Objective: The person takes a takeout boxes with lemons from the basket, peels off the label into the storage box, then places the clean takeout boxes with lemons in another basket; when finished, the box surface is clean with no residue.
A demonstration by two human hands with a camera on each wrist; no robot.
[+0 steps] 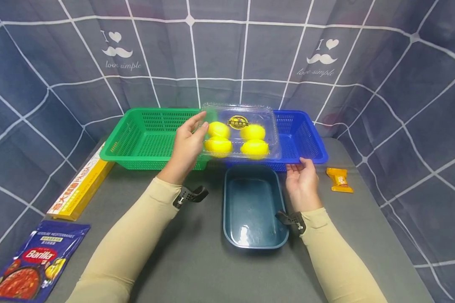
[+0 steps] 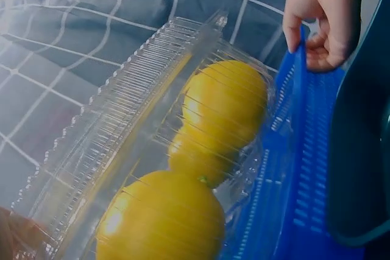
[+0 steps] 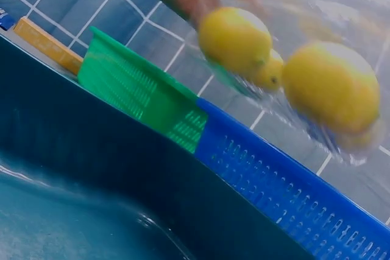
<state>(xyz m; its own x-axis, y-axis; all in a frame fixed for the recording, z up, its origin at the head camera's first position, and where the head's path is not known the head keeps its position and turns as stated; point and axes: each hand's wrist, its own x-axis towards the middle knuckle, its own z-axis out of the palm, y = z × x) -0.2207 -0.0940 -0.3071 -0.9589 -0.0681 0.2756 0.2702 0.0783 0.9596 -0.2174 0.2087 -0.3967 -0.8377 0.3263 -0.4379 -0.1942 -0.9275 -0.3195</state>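
Observation:
A clear plastic fruit box [image 1: 268, 122] with several yellow lemons [image 1: 253, 148] inside is held up over the inner ends of the two baskets. My left hand [image 1: 183, 147] grips it by its left edge; in the right wrist view that hand is blurred behind the plastic. At the front rim of the blue basket [image 1: 314, 141], my right hand [image 1: 302, 185] has its fingers below and its thumb on top. The left wrist view shows those fingers [image 2: 323, 56] curled over the rim. Left of it stands the green basket [image 1: 115, 145], partly covered by my left hand.
A dark teal tub [image 1: 254, 210] sits in front of the blue basket, between my forearms. On the left lie a yellow pasta box [image 1: 81, 185] and a blue sauce pouch [image 1: 38, 261]. A small orange packet [image 1: 339, 180] lies at right. A grey checked curtain [image 1: 220, 50] surrounds the table.

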